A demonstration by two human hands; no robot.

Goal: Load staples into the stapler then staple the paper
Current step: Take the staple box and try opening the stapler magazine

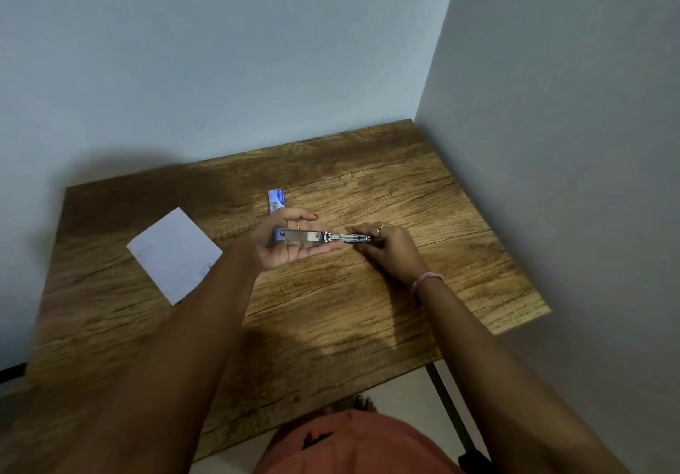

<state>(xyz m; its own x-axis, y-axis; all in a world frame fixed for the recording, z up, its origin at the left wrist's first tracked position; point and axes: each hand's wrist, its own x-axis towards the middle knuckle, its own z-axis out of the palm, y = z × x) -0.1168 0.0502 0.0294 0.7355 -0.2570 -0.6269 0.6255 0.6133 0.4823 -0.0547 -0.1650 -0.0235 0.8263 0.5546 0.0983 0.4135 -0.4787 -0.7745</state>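
Note:
A blue and silver stapler (pixel 309 236) is swung fully open, lying flat above the wooden table (pixel 331 311). My left hand (pixel 290 243) cups one half of it, palm up. My right hand (pixel 386 249) pinches the other half, which sticks out to the right. A small blue staple box (pixel 276 199) lies on the table just behind my left hand. A white sheet of paper (pixel 176 254) lies to the left, apart from both hands.
The table stands in a corner, with a grey wall behind and another close on the right. Its right and front edges drop to a pale floor, where a black table leg (pixel 447 403) shows.

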